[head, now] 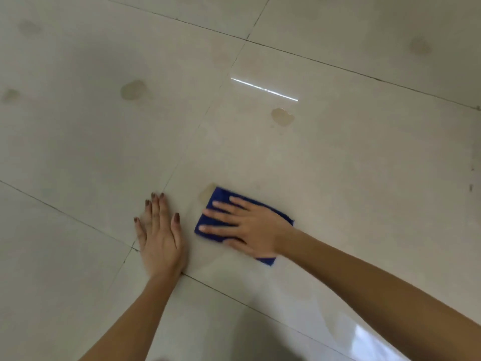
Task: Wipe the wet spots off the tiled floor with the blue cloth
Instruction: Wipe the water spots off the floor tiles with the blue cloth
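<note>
A folded blue cloth [217,198] lies flat on the pale tiled floor [338,165]. My right hand [247,225] presses down on it with fingers spread, covering most of it. A small wet spot [207,192] peeks out at the cloth's far left corner. My left hand [159,230] rests palm down on the bare tile just left of the cloth, holding nothing. More wet spots sit farther away: one [282,116] ahead of the cloth, another [133,89] to the far left.
Fainter damp patches mark the floor at the far left [10,94], the upper left [29,27] and the upper right [419,46]. Dark grout lines [312,57] cross the tiles. A bright light reflection [264,89] streaks the glossy floor.
</note>
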